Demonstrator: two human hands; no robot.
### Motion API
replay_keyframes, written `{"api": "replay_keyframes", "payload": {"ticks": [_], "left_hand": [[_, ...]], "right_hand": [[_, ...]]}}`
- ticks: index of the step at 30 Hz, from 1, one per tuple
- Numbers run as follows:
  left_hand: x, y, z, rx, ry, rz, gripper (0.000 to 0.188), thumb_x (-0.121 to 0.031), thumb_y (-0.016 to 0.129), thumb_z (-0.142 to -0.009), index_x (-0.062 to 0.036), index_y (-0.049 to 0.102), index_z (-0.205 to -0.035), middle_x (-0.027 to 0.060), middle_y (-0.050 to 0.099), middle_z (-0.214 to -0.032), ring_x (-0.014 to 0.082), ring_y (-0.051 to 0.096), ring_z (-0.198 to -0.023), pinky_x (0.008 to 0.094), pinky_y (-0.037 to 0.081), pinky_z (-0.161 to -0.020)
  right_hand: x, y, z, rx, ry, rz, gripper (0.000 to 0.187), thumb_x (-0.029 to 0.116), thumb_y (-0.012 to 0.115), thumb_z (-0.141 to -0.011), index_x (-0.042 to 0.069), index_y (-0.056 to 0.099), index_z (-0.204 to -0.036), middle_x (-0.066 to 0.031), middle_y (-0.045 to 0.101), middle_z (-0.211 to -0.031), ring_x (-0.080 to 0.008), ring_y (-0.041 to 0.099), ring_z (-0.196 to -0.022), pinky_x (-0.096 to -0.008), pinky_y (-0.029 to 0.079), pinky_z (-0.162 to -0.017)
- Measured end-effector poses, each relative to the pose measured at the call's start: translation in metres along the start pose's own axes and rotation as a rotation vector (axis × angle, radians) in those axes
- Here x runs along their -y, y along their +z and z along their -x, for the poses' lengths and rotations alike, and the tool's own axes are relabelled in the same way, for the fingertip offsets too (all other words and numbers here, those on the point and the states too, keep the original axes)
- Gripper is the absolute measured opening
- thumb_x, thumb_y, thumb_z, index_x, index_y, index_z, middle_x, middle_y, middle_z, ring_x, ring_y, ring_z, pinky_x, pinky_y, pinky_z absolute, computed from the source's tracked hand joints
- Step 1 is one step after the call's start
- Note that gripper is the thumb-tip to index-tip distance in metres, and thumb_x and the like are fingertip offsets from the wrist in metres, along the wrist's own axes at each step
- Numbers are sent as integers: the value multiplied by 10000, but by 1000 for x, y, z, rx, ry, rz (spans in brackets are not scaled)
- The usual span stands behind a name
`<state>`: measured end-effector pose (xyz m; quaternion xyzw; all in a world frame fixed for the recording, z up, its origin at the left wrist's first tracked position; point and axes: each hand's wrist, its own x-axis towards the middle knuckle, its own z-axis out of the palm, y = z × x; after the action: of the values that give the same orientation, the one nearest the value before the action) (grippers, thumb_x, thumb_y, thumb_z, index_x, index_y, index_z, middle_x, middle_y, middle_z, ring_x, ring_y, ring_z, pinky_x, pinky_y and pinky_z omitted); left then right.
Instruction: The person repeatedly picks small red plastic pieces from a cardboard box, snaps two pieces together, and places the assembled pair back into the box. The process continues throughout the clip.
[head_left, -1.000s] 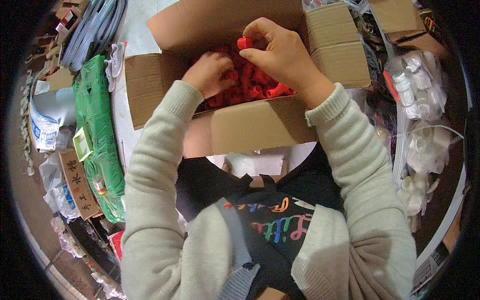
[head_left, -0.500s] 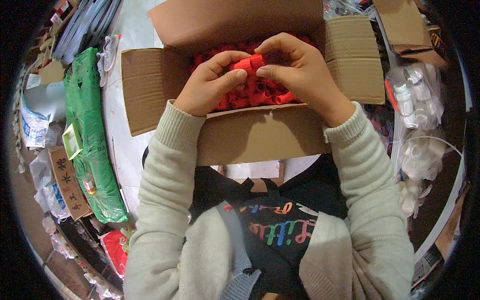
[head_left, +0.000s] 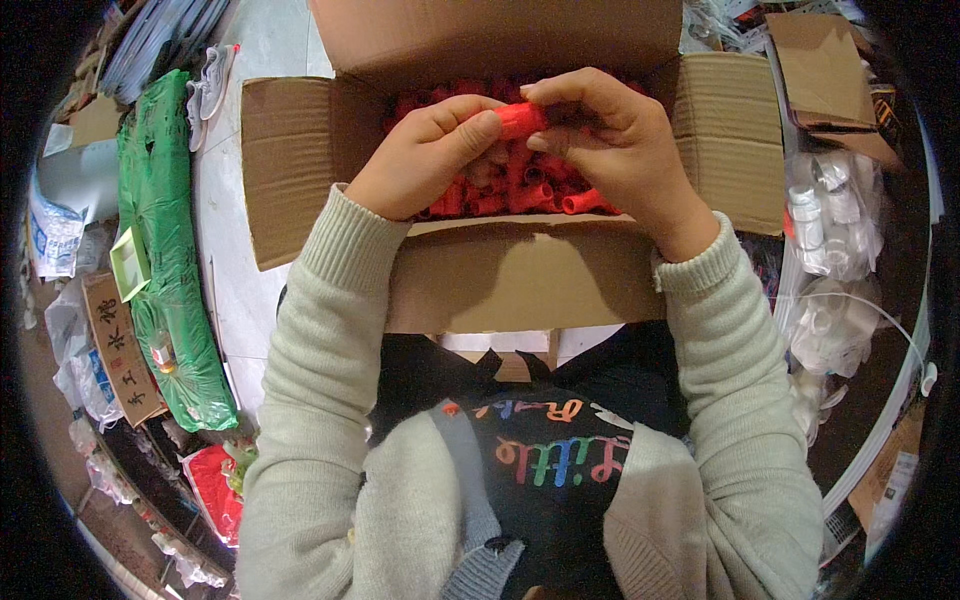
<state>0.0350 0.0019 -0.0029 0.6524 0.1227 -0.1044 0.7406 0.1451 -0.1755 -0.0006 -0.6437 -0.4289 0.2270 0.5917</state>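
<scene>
Over the mouth of the box [head_left: 500,40], a short red fitting [head_left: 520,121] sits between two bare hands, lying sideways above the pile [head_left: 585,203] of similar red pieces. The left hand [head_left: 430,150] has it by the left end, a narrow pinch with the thumb on the near side. The right hand [head_left: 625,140] brings thumb and index tip close about the other end; whether that grip presses or only touches, I cannot tell.

The likeliest mishap is a slip. The plastic looks smooth and the hold is mostly fingertips, so a sideways push by one hand could squirt the fitting out of the other. It would probably drop onto the pile, where matching colour and shape would make it hard to pick out again.

Fingers also cover much of both ends, so a crooked or poorly seated part there could go unnoticed. Lower down, the right cuff [head_left: 695,262] is close to the front flap [head_left: 525,280]; a careless pull back might snag the cardboard edge and jolt the box.
</scene>
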Motion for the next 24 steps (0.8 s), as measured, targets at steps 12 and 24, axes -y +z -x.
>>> {"api": "replay_keyframes", "payload": {"ticks": [12,24], "left_hand": [[2,7,-3,-66,304,-117,280,-129,581,-878,-8,545,-1128,38,591,-990,113,555,-911,238,460,-815],[0,8,-7,-130,388,-113,312,-44,619,-831,-15,548,-1133,42,596,-1035,107,549,-952,240,455,-839]], "right_hand": [[5,-1,0,-24,-20,29,233,16,679,-765,3,603,-985,-54,622,-906,-100,573,-844,-230,473,-750],[11,-2,2,199,-184,236,325,327,666,-796,10,639,-863,-110,625,-685,-212,590,-563,-275,455,-522]]}}
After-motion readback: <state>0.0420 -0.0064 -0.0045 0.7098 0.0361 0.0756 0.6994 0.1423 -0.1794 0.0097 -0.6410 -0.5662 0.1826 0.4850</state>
